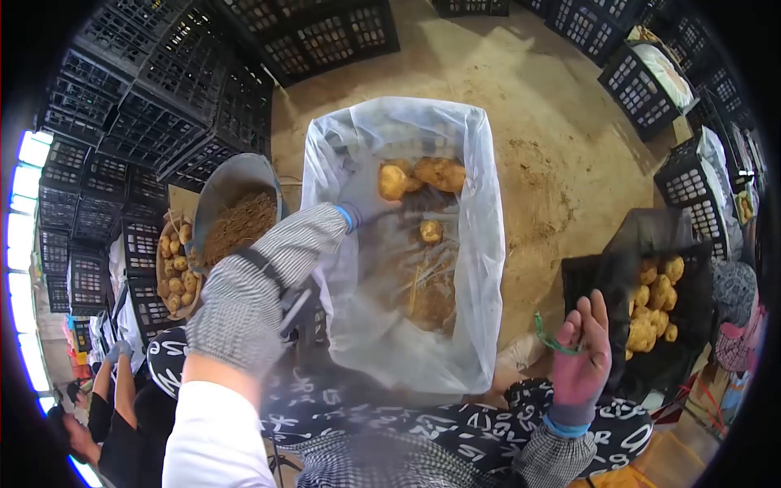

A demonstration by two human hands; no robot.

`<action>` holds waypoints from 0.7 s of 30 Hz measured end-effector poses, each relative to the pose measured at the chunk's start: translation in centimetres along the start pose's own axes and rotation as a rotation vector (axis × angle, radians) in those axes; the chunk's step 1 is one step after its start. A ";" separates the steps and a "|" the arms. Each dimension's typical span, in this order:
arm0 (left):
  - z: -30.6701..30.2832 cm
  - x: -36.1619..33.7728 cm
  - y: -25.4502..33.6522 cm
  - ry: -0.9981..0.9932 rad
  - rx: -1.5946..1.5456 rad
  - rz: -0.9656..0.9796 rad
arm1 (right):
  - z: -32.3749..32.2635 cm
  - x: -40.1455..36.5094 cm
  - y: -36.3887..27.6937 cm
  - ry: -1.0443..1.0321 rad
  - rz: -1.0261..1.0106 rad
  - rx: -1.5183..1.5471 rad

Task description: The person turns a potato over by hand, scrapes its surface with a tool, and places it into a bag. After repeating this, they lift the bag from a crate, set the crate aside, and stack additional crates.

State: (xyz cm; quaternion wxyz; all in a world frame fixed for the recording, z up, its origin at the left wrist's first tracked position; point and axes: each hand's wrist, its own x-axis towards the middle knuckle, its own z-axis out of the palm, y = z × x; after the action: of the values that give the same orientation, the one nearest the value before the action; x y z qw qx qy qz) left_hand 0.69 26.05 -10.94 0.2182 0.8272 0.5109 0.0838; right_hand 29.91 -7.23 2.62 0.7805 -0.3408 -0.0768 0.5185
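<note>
My left hand (364,192), in a grey glove with a blue cuff, reaches into a crate lined with a clear plastic bag (480,244). Its blurred fingers are closed on a yellow potato (392,180). Right beside that lies a larger, soil-covered potato (440,173), and a small potato (431,232) rests nearer the middle of the liner. Palm up and fingers stretched, my right hand (582,350) is open to the right of the crate. A piece of green string (556,342) hangs at its fingers.
Potatoes fill part of a black-lined crate (700,325) on the right. Left of me stand a bucket of soil (242,228) and a container of potatoes (175,276). Black crates (146,89) are stacked around. Another person's arms (122,386) show at lower left.
</note>
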 end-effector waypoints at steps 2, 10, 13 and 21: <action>-2.1 -3.9 4.2 0.065 -0.301 0.133 | 1.8 -0.6 1.4 0.084 0.003 -0.214; -5.2 -18.6 15.8 -0.112 -1.252 -0.031 | 5.3 -3.5 8.8 -0.192 0.467 -0.436; -3.6 -20.8 16.5 -0.051 -1.311 -0.054 | 6.0 -4.5 9.6 -0.228 0.334 -0.518; -1.6 -23.4 13.3 -0.026 -0.898 0.148 | 4.6 -4.4 9.1 -0.517 -0.278 -1.422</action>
State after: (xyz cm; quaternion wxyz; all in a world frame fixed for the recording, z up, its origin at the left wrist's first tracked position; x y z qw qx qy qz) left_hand -0.01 0.73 -1.62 0.5550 0.6860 0.3606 0.3020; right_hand 18.80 -6.85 1.56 0.3891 -0.6157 -0.6138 0.3047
